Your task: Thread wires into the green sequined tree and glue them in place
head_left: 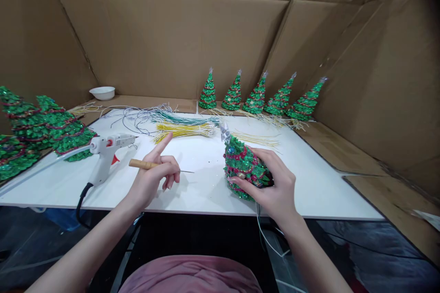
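Observation:
My left hand [158,171] grips a wooden-handled awl [143,164] between thumb and curled fingers, with the index finger stretched out. The awl's thin metal tip points right, over the white table. My right hand [275,181] is wrapped round a small green Christmas tree [243,165] with red garland and baubles. A clear star [224,132] tops this tree, which leans a little to the left near the table's front edge. Thin pale wires [261,231] hang below it over the edge. The tree's right side is hidden by my hand.
A white hot glue gun [109,151] stands at left, its cord over the edge. Larger decorated trees [68,130] crowd the far left. Bundles of yellow wires [184,130] and green wires [189,119] lie mid-table. Several small trees [208,91] line the back, near cardboard walls [147,36]. A white bowl [103,93] sits back left.

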Motion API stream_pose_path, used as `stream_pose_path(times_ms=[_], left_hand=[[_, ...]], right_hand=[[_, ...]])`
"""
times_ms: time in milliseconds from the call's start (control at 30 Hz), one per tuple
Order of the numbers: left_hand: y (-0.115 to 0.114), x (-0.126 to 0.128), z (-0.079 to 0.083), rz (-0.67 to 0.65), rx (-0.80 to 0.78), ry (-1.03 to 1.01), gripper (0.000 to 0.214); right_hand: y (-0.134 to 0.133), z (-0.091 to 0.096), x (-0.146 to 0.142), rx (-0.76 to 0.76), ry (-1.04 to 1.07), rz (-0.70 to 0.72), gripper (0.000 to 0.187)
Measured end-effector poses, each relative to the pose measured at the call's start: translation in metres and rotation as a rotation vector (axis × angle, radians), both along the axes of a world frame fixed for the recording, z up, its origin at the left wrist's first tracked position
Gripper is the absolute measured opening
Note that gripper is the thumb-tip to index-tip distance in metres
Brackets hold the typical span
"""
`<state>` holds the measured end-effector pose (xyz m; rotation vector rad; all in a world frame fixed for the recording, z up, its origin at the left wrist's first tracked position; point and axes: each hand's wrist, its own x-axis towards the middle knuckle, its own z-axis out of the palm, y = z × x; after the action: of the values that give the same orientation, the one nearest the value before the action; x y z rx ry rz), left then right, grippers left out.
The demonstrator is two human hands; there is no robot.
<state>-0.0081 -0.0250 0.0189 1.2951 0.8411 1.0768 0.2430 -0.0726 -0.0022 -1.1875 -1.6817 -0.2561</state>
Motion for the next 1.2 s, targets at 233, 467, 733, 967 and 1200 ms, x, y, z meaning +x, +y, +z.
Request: stream_pose_path(times_ms=[233,467,733,967,1200], left_hand=[[0.001,-0.005,0.006,0.164,0.012,-0.185,0.092],[-0.005,-0.009,0.01,0.137,0.085,-0.243,0.086],[-0.02,-0.008,0.018,-0.009,0.17,-0.276,0.085],[-0.029,-0.003,0.019,-0.105,0.181,-0.273,0.082],[-0.032,-0.002,0.018,-0.198,0.196,-0.285,0.08]], right_hand=[[0.0,0.001,0.0,-0.016,-0.001,-0.006,0.052],[0.0,-0.002,0.002,-0.026,0.012,0.015,0.053],[0.001,-0.007,0.011,-0.121,0.119,-0.007,0.047],[0.001,-0.016,0.02,-0.233,0.279,0.02,0.034],[0.002,-0.02,0.025,-0.288,0.291,0.014,0.04]])
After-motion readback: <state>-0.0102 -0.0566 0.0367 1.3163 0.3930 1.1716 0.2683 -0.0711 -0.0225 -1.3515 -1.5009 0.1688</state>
